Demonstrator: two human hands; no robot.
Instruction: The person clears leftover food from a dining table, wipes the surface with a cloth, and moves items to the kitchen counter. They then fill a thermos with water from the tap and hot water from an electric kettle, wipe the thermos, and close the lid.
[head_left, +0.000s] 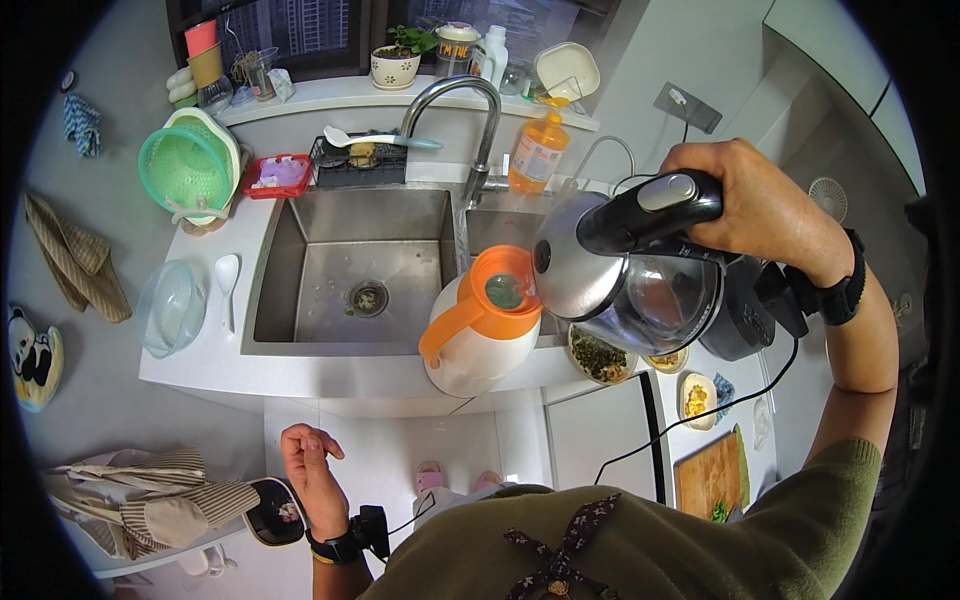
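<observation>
My right hand grips the black handle of an electric glass kettle with a steel top. The kettle is tilted left, its spout at the mouth of an orange and white vacuum jug. Liquid shows inside the jug's open neck; whether a stream is running from the spout is hard to tell. The jug stands at the counter's front edge, by the sink. My left hand is held low in front of the counter, fingers loosely curled, with nothing in it, touching neither jug nor kettle.
A tall steel faucet and an orange soap bottle stand behind the jug. Bowls of food sit to its right, near a wooden cutting board. Left of the sink are a clear bowl and a white spoon. A black cable hangs at right.
</observation>
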